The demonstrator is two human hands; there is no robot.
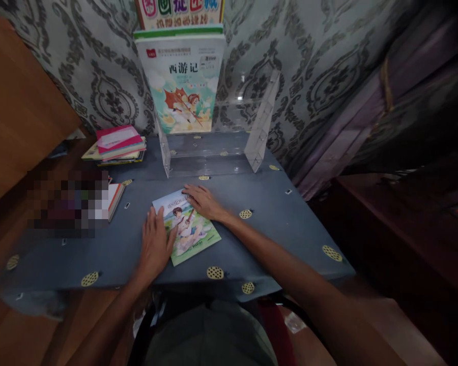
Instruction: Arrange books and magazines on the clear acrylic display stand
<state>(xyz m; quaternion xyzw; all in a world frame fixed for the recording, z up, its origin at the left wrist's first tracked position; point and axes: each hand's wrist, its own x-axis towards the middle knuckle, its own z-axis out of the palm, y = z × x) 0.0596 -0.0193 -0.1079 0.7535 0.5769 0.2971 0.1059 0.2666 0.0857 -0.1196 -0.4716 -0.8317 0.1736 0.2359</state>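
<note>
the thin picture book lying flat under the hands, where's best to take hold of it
Probably the picture book is best taken by its long right edge, coming from the right. It lies flat on the table, and that edge is bare, while the left hand covers the left edge and the right hand the top.

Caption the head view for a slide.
Both hands, left hand and right hand, rest flat on a picture book on a grey table.

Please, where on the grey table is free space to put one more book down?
Free: the table right of the right hand, and the front-left part beside the left hand. Crowded: the far left, with the book stack, and the clear stand at the back.
</note>
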